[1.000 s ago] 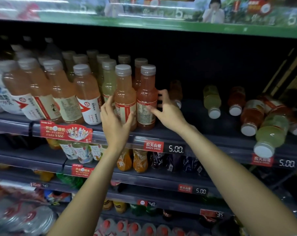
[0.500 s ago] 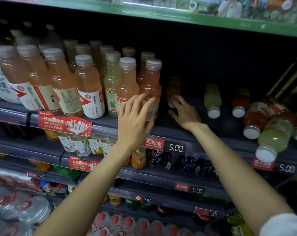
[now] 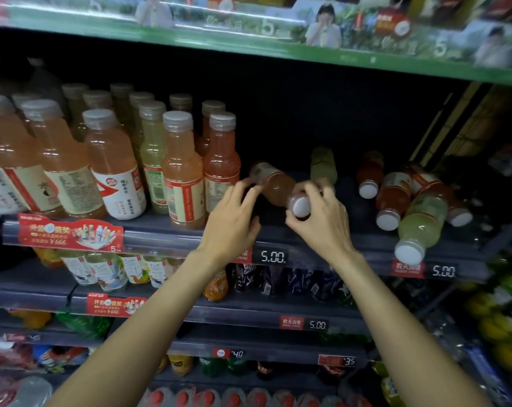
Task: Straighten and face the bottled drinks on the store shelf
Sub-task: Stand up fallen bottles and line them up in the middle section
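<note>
Standing bottles: a bunch of clear plastic bottles with grey caps [image 3: 111,163] stand upright in rows on the left part of the dark grey store shelf [image 3: 160,230]. Most hold orange or pink drink, and a few hold pale yellow-green drink.
Front pair: an orange drink bottle with a red and cream label [image 3: 182,171] stands at the shelf edge, with a pink-red drink bottle [image 3: 221,163] just beside it on the right.
Left hand: the left hand [image 3: 231,221] is just right of the front pair. Its fingers [image 3: 243,189] are spread open and reach toward the bottom end of the lying bottle. I cannot tell if they touch it.
Lying bottle: an orange drink bottle with a white cap [image 3: 275,185] is tipped on its side over the shelf, cap toward us.
Right hand: the right hand [image 3: 322,221] has its fingers [image 3: 313,190] closed around the neck, just behind the cap.
Fallen bottles: farther right, a pale green bottle [image 3: 323,165], red bottles [image 3: 392,195] and a big yellow-green bottle [image 3: 422,221] lie on their sides.
Price tag: a black tag showing 5.00 [image 3: 273,256] sits on the shelf edge below the hands.
</note>
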{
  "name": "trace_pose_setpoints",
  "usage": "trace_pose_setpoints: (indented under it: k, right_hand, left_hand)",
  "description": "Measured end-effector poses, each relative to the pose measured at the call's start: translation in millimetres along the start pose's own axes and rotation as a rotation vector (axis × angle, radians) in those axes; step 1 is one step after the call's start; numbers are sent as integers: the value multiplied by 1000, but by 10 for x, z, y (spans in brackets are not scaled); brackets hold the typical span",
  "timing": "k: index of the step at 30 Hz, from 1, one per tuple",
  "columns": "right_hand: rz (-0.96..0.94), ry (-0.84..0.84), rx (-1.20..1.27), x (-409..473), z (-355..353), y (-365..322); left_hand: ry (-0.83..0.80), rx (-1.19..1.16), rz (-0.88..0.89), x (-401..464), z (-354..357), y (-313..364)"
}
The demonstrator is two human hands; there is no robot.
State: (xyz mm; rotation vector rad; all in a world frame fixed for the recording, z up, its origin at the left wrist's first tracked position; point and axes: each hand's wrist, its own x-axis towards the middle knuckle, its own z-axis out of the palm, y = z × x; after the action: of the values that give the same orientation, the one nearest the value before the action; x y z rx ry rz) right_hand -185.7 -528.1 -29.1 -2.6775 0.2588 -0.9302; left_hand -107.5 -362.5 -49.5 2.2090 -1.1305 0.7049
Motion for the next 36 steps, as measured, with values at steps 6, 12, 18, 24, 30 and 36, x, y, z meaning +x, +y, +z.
trace_pose_setpoints:
  k: [6,12,18,24,30,36]
  right_hand:
    - [-6,194,413,100,-553,-54]
    - [119,48,624,378,-683,-36]
    - [180,-235,564,138,-90,31]
    - [247,0,522,139,317,-92]
    - [341,-12,539,509,593,-148]
    - [314,-133,536,703,814,-329]
  left_hand:
    - [-111,-207,23,317,110,150]
    - [42,-243,-129,388,119,238]
    - [92,-323,-434,452,236,231]
    - [177,-316,-309,274,48,228]
    - [548,46,-275,-65,-150,-87]
    - [276,56,-308,-176,-120,-164]
